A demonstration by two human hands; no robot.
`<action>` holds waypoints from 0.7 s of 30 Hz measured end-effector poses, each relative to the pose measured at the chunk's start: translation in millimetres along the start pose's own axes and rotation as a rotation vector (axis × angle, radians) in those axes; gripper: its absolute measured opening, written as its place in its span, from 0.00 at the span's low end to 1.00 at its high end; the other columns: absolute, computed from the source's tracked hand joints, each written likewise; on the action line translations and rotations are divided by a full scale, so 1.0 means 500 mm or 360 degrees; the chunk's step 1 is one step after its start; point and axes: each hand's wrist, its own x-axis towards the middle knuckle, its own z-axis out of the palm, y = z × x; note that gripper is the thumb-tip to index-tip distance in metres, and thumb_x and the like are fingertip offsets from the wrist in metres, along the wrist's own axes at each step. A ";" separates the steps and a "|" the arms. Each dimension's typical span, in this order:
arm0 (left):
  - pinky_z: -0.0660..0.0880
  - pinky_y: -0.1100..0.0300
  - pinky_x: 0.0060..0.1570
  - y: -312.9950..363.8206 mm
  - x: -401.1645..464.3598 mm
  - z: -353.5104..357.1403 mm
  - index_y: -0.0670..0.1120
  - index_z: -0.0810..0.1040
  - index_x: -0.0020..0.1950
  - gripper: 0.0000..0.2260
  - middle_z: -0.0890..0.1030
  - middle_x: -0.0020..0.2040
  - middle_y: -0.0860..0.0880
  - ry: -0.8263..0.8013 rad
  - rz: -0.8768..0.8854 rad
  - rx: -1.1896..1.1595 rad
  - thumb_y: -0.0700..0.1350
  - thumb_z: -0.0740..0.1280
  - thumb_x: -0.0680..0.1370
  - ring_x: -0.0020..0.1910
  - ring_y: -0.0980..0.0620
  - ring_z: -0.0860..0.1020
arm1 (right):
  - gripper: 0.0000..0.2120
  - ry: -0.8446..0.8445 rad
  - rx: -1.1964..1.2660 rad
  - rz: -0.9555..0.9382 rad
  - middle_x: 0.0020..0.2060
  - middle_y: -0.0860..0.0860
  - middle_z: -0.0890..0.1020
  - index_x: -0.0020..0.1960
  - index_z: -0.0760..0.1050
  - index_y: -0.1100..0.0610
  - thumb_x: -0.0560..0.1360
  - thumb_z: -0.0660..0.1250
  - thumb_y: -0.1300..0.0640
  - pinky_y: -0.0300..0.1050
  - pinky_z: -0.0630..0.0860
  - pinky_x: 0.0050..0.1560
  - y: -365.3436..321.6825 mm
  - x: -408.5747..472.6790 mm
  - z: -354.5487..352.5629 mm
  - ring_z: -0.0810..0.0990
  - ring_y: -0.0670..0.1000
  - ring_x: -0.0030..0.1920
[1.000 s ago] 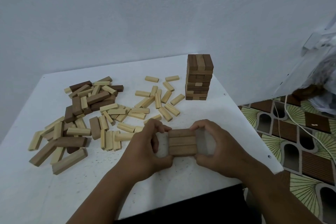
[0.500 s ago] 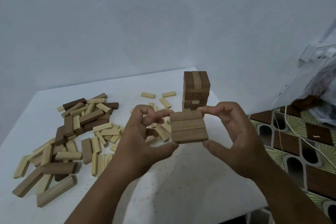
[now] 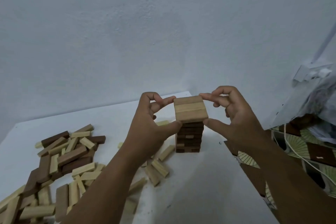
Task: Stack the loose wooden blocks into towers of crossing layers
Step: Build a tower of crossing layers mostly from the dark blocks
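Observation:
A layer of three brown blocks (image 3: pixel 190 110) lies side by side at the top of the dark block tower (image 3: pixel 189 138) near the far right of the white table (image 3: pixel 190 187). My left hand (image 3: pixel 151 127) pinches the layer's left side between thumb and forefinger. My right hand (image 3: pixel 234 120) pinches its right side the same way. Whether the layer touches the tower's top or hangs just above it, I cannot tell. Loose light and dark blocks (image 3: pixel 61 160) lie heaped on the table's left half.
More light blocks (image 3: pixel 157 168) lie scattered between my left arm and the tower. The table's right edge runs close to the tower, with a patterned floor (image 3: pixel 309 160), a white cable (image 3: pixel 291 149) and a plastic bag (image 3: pixel 323 100) beyond it. A pale wall stands behind.
Both hands have lifted the three-block layer off the table near the front edge and carried it away from me to the top of the tower.

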 end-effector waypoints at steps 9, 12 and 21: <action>0.69 0.52 0.64 -0.033 0.054 0.021 0.52 0.65 0.55 0.21 0.81 0.58 0.65 -0.0042 -0.0092 0.0028 0.39 0.74 0.72 0.61 0.63 0.74 | 0.26 0.0040 -0.0001 0.0132 0.58 0.35 0.80 0.58 0.66 0.45 0.69 0.76 0.63 0.41 0.65 0.52 0.050 0.034 0.009 0.74 0.45 0.57; 0.69 0.53 0.63 -0.041 0.059 0.025 0.52 0.65 0.55 0.21 0.81 0.57 0.65 -0.0042 -0.0127 0.0025 0.39 0.74 0.72 0.60 0.61 0.75 | 0.27 0.0035 -0.0014 0.0145 0.58 0.36 0.80 0.58 0.66 0.45 0.69 0.76 0.63 0.42 0.65 0.52 0.057 0.037 0.009 0.74 0.45 0.57; 0.69 0.54 0.62 -0.057 0.062 0.026 0.53 0.65 0.54 0.21 0.82 0.58 0.63 -0.0041 -0.0151 -0.0023 0.39 0.74 0.72 0.62 0.60 0.74 | 0.28 0.0025 -0.0065 0.0168 0.58 0.36 0.80 0.60 0.66 0.46 0.69 0.76 0.62 0.40 0.66 0.52 0.071 0.039 0.017 0.74 0.43 0.57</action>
